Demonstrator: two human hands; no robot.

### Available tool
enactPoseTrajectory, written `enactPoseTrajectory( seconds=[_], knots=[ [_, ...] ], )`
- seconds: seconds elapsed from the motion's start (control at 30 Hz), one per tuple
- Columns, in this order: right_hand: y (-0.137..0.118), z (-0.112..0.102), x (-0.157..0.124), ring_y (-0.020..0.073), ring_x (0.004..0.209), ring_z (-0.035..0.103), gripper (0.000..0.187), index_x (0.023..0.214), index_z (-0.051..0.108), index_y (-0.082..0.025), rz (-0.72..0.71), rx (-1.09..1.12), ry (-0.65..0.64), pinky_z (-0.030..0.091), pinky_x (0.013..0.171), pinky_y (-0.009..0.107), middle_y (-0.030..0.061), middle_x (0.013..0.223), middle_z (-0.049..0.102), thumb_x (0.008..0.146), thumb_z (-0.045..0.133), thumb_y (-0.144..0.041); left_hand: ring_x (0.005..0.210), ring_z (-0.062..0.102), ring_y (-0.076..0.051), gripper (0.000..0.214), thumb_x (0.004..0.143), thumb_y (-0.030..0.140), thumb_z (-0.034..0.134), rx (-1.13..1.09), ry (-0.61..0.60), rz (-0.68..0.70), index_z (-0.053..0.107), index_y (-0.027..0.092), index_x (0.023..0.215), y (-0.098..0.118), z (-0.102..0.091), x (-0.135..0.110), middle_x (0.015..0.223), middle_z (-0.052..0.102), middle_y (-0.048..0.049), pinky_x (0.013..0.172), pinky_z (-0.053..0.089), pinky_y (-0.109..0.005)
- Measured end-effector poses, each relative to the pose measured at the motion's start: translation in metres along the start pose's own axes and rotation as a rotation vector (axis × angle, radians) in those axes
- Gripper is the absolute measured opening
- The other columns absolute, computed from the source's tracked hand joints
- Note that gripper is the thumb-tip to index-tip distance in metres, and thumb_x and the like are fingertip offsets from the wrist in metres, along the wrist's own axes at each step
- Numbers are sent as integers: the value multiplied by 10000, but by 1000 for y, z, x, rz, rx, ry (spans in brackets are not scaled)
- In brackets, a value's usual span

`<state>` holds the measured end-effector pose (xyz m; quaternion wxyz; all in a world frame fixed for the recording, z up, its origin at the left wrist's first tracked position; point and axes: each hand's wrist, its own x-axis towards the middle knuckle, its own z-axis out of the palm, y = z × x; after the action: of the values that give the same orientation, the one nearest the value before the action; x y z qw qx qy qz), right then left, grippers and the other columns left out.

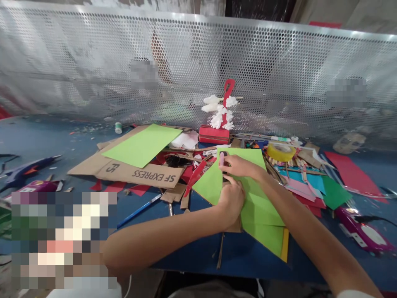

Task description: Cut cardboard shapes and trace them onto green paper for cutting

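Observation:
Several sheets of light green paper (259,207) lie overlapping at the table's front middle, with a yellow edge showing under one corner. My right hand (240,165) is over their upper part, its fingers closed round a small pink stick-like thing (221,159) held upright. Just below, my left hand (232,198) has its fingers bent and pressed down on a dark brown strip (227,179), which looks like cardboard. Much of this strip is hidden under both hands. Brown cardboard (235,227) also shows beneath the left wrist.
Left of the hands, another green sheet (144,145) rests on flattened cardboard (124,174). Behind stands a red box (214,134) with white flower shapes. A yellow tape roll (281,152), coloured paper scraps and a purple device (364,231) are right. A glue gun (26,171) lies far left. Perforated metal panel (186,74) behind.

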<state>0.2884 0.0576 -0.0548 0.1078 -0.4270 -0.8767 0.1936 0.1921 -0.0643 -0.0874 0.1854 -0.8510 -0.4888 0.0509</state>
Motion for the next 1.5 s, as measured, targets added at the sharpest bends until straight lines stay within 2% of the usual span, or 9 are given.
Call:
enactPoseTrajectory(
  seconds=[0.1,0.23,0.4,0.53,0.67,0.9,1.1,1.3,1.5],
  knots=[
    [0,0,1,181,748,591,224,917,671,-164,-9,-17,-18,373,692,285,80,896,722,1010,555,-332,1074,753,-321,470,935,-20,497,-21,-33,34,634,-17,1385,0,-2,1,1345,650,-354,639,579,-262],
    [0,2,2,177,732,563,208,896,635,-171,-7,-45,40,354,680,288,81,892,704,1014,554,-323,1131,732,-369,513,913,-5,551,-8,-67,83,629,32,1419,0,0,2,1337,669,-324,667,600,-311],
    [2,6,2,177,740,557,227,845,601,-179,16,-94,119,353,683,287,87,904,700,1015,562,-324,1162,726,-365,520,950,-18,452,-20,-44,95,643,78,1423,0,5,2,1291,704,-291,631,576,-284],
    [2,1,3,181,765,589,170,901,643,-171,-2,-73,74,385,711,279,77,907,718,1002,576,-291,1142,730,-377,516,942,24,513,-6,-31,132,625,77,1444,-5,4,0,1286,707,-294,695,593,-335],
    [7,-9,12,175,759,592,159,911,665,-172,-41,-74,-2,379,693,271,70,905,727,992,598,-292,960,769,-297,493,945,35,525,1,-36,140,632,84,1424,-8,3,-2,1300,701,-301,657,556,-288],
    [21,-14,32,174,778,608,148,927,677,-164,-66,-73,62,390,737,271,60,887,724,984,630,-292,682,707,-185,339,979,41,468,-52,-18,56,689,50,1236,-7,6,-2,1319,677,-337,566,476,-235],
    [22,-15,32,186,769,617,169,912,684,-170,-112,-107,-17,389,726,280,63,872,737,988,627,-310,873,741,-223,341,1002,64,440,-49,99,-1,700,41,1221,-12,4,-3,1278,709,-300,698,529,-261],
    [22,-8,39,238,938,654,147,929,672,-162,-145,-180,67,404,832,311,114,1009,744,1017,594,-249,866,739,-224,346,1003,65,438,-66,71,31,685,23,1242,-14,3,-2,1277,698,-314,702,527,-261],
    [21,-8,39,219,863,646,151,942,677,-170,-116,-184,59,382,780,295,91,948,736,1014,612,-286,838,740,-218,344,997,54,431,-91,29,49,681,1,1227,-20,-2,0,1276,687,-333,636,503,-239]
  ],
)
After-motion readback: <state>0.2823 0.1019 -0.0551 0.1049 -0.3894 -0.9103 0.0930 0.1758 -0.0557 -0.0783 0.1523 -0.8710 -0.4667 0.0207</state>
